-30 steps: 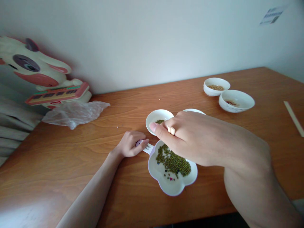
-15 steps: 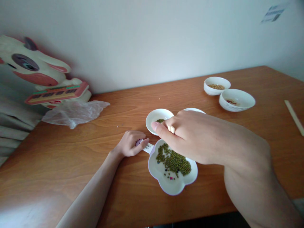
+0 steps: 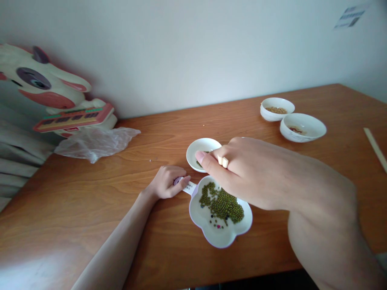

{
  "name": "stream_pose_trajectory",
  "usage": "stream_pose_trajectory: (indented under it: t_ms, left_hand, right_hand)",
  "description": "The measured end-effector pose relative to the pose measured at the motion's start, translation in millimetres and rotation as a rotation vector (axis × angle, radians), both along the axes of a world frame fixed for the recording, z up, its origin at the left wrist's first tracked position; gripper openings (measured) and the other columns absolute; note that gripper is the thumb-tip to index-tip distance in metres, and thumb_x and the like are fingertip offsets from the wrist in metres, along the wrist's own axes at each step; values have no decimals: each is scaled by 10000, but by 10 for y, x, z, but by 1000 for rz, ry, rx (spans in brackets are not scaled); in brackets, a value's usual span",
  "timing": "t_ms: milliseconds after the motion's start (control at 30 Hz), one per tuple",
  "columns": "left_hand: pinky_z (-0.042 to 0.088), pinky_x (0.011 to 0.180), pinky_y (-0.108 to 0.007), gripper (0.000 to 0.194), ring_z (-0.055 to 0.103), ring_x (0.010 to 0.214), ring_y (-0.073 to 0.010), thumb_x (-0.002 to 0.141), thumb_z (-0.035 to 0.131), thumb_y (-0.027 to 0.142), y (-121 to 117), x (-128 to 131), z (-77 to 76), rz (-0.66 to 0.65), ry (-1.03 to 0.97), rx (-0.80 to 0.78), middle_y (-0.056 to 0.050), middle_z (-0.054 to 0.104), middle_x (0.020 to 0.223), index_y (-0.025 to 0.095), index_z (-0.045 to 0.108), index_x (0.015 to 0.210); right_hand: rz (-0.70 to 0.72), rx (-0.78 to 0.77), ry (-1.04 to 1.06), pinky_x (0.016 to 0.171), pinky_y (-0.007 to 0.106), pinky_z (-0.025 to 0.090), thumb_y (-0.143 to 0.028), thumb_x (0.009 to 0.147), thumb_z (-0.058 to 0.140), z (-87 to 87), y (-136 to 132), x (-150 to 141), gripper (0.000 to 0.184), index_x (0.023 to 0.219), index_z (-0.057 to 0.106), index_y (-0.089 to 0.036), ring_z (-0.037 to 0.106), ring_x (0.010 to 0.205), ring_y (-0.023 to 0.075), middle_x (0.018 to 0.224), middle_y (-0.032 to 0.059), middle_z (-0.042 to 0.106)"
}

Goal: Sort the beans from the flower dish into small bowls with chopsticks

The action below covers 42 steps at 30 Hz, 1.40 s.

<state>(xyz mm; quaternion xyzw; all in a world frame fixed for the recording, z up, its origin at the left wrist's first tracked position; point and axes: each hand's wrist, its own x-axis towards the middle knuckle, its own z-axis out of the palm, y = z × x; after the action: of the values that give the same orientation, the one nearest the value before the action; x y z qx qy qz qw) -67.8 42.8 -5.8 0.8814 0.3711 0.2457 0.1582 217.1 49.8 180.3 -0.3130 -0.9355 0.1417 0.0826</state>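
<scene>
A flower-shaped white dish [image 3: 220, 229] with a lilac rim sits on the desk [image 3: 169, 133] near its front edge, holding a heap of small green beans [image 3: 223, 203] toward its far side and a few darker specks and one pink bit nearer the front. Its short handle [image 3: 188, 186], with a printed label, points left, and the left hand [image 3: 165, 183] has its grip closed on the end of that handle, fingers curled over it and resting on the desk. The right hand [image 3: 242, 171] hovers over the far edge of the dish, its fingers pinched narrow around two pale sticks whose cut ends [image 3: 223, 161] show between the knuckles; what the tips below the hand touch is hidden by the hand itself. Just behind the dish stands a small white bowl [image 3: 202, 150] with a few green beans in it, partly covered by the right forefinger. Farther back on the right, two more white bowls touch or nearly touch: the rear bowl [image 3: 277, 108] holds tan grains, the front bowl [image 3: 302, 127] a little reddish matter too small to name. A pale strip [image 3: 375, 149] lies at the right edge, cut off by the frame. At the left lie a crumpled clear plastic bag [image 3: 95, 143] and a cartoon animal toy [image 3: 51, 96] against the wall
</scene>
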Motion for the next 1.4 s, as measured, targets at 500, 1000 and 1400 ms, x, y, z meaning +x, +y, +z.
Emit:
stream_pose_trajectory:
  t_ms: [500,1000,1400]
  left_hand:
    - [347,553,-297,320,474,561,-133,1004,480,308,13,4,-31,-3,-12,56,2,561,623,205,491,701]
    - [310,537,-294,335,433,533,-121,996,480,311,16,43,-2,-15,-33,75,17,520,591,202,458,680]
    - [317,541,-303,338,451,541,-130,999,479,318,12,35,-10,-7,-17,89,9,538,598,209,466,680]
  right_hand:
    - [30,9,-33,544,355,198,-294,1080,356,-16,15,-25,491,741,694,-181,435,415,115,478,-11,580]
    - [75,131,27,510,347,161,-237,1055,410,-80,16,-28,416,730,668,-205,455,424,117,479,-22,584]
    - [-5,27,29,518,345,185,-302,1073,373,-45,17,-54,504,627,587,-204,453,447,119,471,-17,571]
